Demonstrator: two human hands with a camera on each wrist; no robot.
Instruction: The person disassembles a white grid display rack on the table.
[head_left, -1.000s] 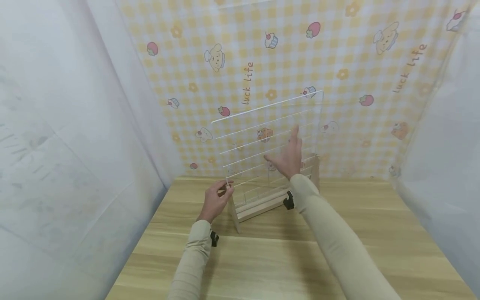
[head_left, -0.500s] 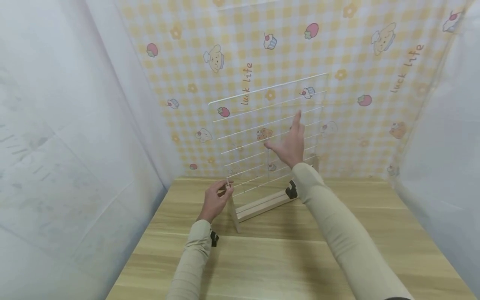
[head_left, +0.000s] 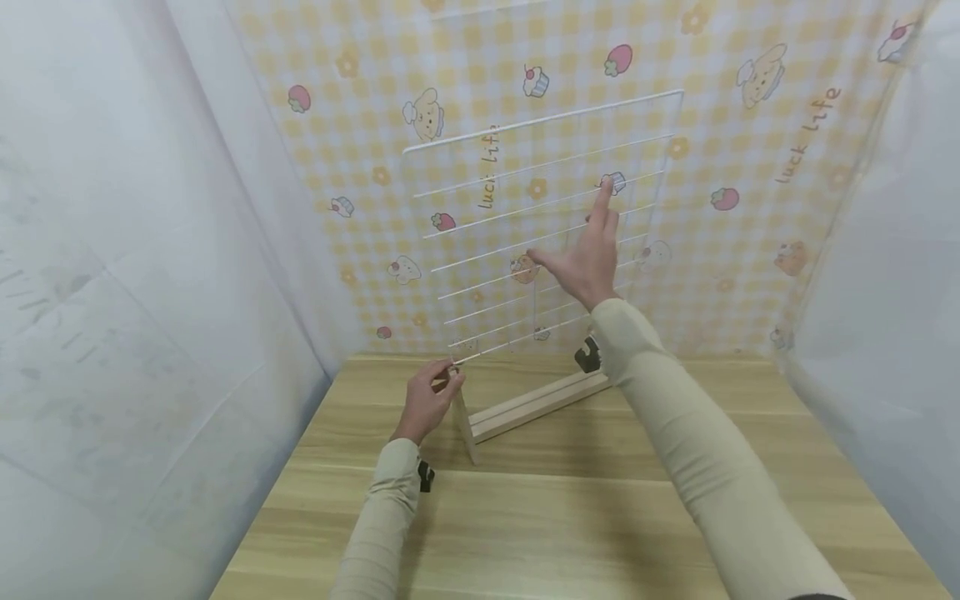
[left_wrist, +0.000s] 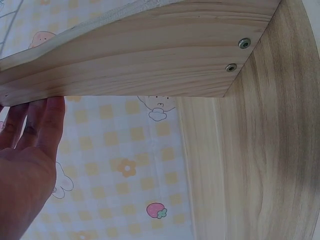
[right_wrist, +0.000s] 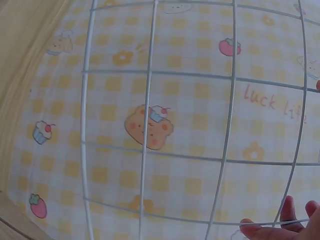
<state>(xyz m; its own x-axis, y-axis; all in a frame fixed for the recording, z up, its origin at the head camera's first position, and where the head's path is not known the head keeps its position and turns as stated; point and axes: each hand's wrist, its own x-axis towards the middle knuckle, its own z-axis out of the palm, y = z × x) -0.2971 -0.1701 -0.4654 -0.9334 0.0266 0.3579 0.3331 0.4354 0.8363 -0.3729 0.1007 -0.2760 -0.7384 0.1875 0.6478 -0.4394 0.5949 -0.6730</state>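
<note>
A white wire grid [head_left: 540, 123] stands tilted above a wooden stand [head_left: 540, 406]; its lower rod is near the top of the left wooden upright [head_left: 463, 421]. My left hand [head_left: 427, 402] pinches the top end of that upright. In the left wrist view the left hand's fingers [left_wrist: 51, 122] touch the edge of the wooden upright [left_wrist: 145, 65]. My right hand [head_left: 588, 257] holds the grid near its middle, index finger and thumb stretched out. In the right wrist view several wires cross the scene, with fingers [right_wrist: 289, 215] round a wire at lower right; part of the grip is hidden.
The stand rests on a wood-grain table [head_left: 525, 533]. Behind it hangs a yellow checked cloth [head_left: 720, 275] with cartoon prints. White sheets [head_left: 150, 292] close off both sides. Two bolts [left_wrist: 244, 43] show in the upright.
My right hand has moved up, and the wire grid has risen with it, its lower rods now well above the crossbar. The left hand has stayed on the upright.
</note>
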